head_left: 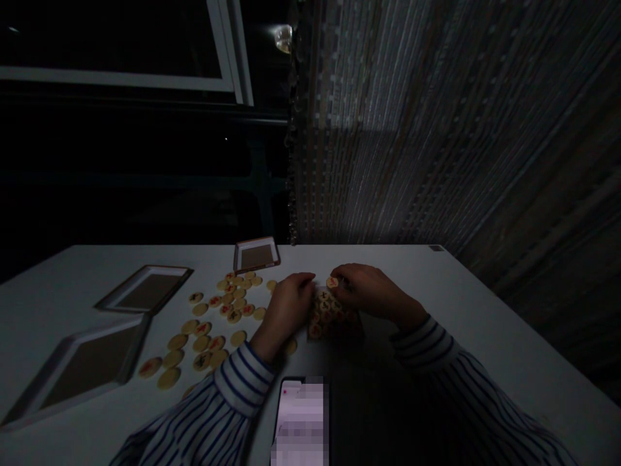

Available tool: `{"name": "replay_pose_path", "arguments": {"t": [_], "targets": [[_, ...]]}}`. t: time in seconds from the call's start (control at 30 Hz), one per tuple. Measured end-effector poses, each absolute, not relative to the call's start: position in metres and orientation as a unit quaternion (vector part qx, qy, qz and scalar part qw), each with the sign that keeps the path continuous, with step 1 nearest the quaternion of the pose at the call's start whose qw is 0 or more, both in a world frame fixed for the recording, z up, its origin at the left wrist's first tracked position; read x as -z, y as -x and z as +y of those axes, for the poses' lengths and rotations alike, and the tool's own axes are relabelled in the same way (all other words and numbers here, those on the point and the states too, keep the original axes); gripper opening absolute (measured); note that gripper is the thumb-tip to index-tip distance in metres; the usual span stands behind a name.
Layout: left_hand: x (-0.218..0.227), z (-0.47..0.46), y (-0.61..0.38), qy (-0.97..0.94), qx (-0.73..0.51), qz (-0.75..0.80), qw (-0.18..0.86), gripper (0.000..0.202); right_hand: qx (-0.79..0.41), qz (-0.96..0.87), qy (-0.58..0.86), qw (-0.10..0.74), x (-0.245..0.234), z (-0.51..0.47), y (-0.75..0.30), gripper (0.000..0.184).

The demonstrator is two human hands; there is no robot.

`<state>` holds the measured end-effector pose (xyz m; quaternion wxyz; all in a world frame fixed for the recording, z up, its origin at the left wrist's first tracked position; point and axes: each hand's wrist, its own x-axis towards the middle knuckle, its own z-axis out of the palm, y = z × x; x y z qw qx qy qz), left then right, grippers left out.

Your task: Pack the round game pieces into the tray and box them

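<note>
Round wooden game pieces with red and black characters lie on a white table [485,336]. Between my hands sits a small box [326,314] packed with several pieces. My left hand [286,310] curls against the box's left side. My right hand [369,291] is closed at the box's far right corner and pinches one piece [332,283] just above the packed ones. Both sleeves are striped.
Loose game pieces [218,323] are scattered left of my left hand. Two shallow box lids [145,288] [82,369] lie at the left, and a smaller tray [256,254] at the back. A lit phone [301,414] lies near the front edge. A curtain hangs behind.
</note>
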<state>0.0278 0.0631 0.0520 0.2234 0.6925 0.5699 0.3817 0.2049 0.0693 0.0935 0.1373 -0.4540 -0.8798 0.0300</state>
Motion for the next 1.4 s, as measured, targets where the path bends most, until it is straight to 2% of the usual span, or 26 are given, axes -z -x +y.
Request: {"name": "replay_pose_path", "arguments": {"t": [0.17,0.6,0.87,1.4], "targets": [[-0.053,0.061,-0.024,-0.731,-0.3,0.592,0.158,0.031,-0.021,-0.88,0.46,0.114,-0.093,0.07,-0.207,0.027],[-0.051,0.06,-0.024,-0.782,-0.215,0.568,0.14,0.032,0.001,-0.882,0.467,0.058,-0.087,0.074,-0.212,0.028],[-0.049,0.06,-0.023,-0.791,-0.207,0.555,0.15,0.031,0.003,-0.892,0.452,0.004,-0.08,0.077,-0.213,0.026],[-0.048,0.062,-0.022,-0.795,-0.195,0.552,0.159,0.03,-0.008,-0.899,0.438,-0.01,-0.068,0.083,-0.214,0.027]]}}
